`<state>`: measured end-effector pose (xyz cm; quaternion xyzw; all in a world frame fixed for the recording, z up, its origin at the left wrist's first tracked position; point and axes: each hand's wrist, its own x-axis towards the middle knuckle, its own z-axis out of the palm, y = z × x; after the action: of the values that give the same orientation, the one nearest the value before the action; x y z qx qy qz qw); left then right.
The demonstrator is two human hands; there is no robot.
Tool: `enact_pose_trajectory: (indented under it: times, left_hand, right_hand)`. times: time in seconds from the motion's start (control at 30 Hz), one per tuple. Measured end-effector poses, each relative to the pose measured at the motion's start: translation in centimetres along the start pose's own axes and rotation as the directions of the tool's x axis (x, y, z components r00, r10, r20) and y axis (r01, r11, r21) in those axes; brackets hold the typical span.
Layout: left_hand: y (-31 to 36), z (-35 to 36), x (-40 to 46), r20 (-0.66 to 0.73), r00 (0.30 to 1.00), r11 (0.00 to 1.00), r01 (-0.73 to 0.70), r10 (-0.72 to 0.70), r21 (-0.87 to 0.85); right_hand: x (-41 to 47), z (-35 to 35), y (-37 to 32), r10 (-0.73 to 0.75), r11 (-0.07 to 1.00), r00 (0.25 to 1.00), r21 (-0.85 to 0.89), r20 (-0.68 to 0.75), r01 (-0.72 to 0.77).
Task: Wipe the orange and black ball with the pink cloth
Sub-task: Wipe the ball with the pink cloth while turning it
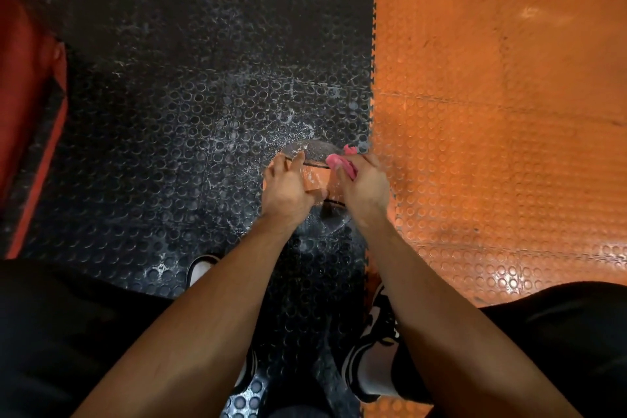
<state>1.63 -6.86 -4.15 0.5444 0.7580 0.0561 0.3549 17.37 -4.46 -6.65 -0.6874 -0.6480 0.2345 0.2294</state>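
The orange and black ball (pixel 315 180) lies on the floor at the seam between the black and orange mats, dusted with white powder on its dark parts. My left hand (pixel 288 186) holds its left side, fingers spread over the top. My right hand (pixel 364 183) grips the crumpled pink cloth (pixel 339 163) and presses it against the ball's upper right side. Both hands hide much of the ball's orange band.
A black studded mat (pixel 186 95) with white dust covers the left floor, an orange studded mat (pixel 492 112) the right. A red padded object (pixel 27 112) stands at the far left. My knees and white-and-black shoes (pixel 369 360) fill the bottom.
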Motion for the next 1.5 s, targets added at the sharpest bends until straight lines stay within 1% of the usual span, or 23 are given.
enact_pose_trajectory:
  times: [0.13, 0.3, 0.37, 0.43, 0.57, 0.67, 0.8, 0.87, 0.93, 0.97, 1.0, 1.13, 1.23, 1.3, 1.37, 1.5]
  left_hand:
    - [-0.1, 0.0, 0.0, 0.000, 1.000, 1.000, 0.005, -0.005, -0.006]
    - [-0.2, -0.1, 0.2, -0.013, 1.000, 1.000, -0.002, 0.002, 0.008]
    - [-0.2, -0.2, 0.3, -0.011, 1.000, 1.000, -0.005, 0.005, 0.011]
    - [-0.2, -0.2, 0.3, -0.002, 1.000, 1.000, -0.002, 0.002, 0.005]
    - [-0.1, -0.1, 0.1, 0.002, 1.000, 1.000, -0.002, 0.002, 0.014]
    - [-0.2, 0.0, 0.1, -0.001, 1.000, 1.000, -0.004, 0.004, 0.028]
    - [-0.3, -0.2, 0.1, -0.004, 1.000, 1.000, -0.003, 0.003, 0.019]
    - [-0.3, -0.3, 0.1, -0.012, 1.000, 1.000, -0.007, 0.008, 0.029]
    - [-0.4, -0.4, 0.1, -0.020, 1.000, 0.999, -0.011, 0.012, 0.031]
    - [-0.5, -0.4, 0.1, -0.020, 1.000, 1.000, -0.010, 0.011, 0.026]
    - [-0.5, -0.4, 0.1, -0.018, 1.000, 1.000, -0.008, 0.009, 0.022]
    - [-0.5, -0.3, 0.0, -0.012, 1.000, 0.999, -0.018, 0.018, 0.029]
    - [-0.6, -0.1, -0.1, -0.012, 1.000, 0.999, -0.022, 0.022, 0.035]
    - [-0.6, -0.1, -0.1, -0.012, 1.000, 1.000, -0.019, 0.019, 0.024]
    - [-0.5, -0.1, -0.1, -0.009, 1.000, 1.000, -0.018, 0.018, 0.017]
    - [-0.5, -0.2, 0.0, -0.010, 1.000, 0.999, -0.014, 0.014, 0.032]
  right_hand:
    - [1.2, -0.2, -0.1, 0.014, 1.000, 1.000, -0.004, 0.011, -0.014]
    - [-0.5, -0.1, -1.1, -0.076, 0.997, 0.997, 0.008, 0.031, 0.076]
    - [-1.4, 0.0, -0.9, -0.102, 0.995, 0.994, -0.013, 0.027, 0.102]
    - [-1.6, 0.1, -0.4, -0.069, 0.997, 0.998, -0.033, 0.012, 0.070]
    - [-0.6, 0.1, 0.5, 0.073, 0.997, 0.997, -0.020, -0.024, -0.074]
    - [0.8, -0.3, 0.6, 0.097, 0.995, 0.995, 0.010, -0.015, -0.097]
    - [1.2, 0.1, -0.4, 0.034, 0.999, 0.999, 0.010, 0.003, -0.034]
    - [0.4, 0.2, -0.7, -0.017, 1.000, 0.999, 0.019, 0.028, 0.016]
    - [-0.8, 0.2, -0.8, -0.078, 0.997, 0.996, -0.008, 0.033, 0.078]
    - [-1.3, 0.1, -0.6, -0.086, 0.996, 0.996, -0.016, 0.027, 0.086]
    - [-1.7, 0.1, -0.4, -0.072, 0.997, 0.997, -0.014, 0.017, 0.072]
    - [-1.5, -0.1, 0.2, 0.062, 0.998, 0.998, 0.033, -0.016, -0.061]
    - [-0.1, -0.2, 0.4, 0.077, 0.996, 0.996, 0.041, -0.034, -0.076]
    - [0.9, -0.1, 0.3, 0.077, 0.996, 0.997, 0.043, -0.014, -0.076]
    - [1.4, 0.1, -0.3, 0.055, 0.997, 0.998, 0.049, 0.008, -0.056]
    - [0.3, 0.5, -1.5, -0.068, 0.998, 0.996, 0.023, 0.052, 0.067]
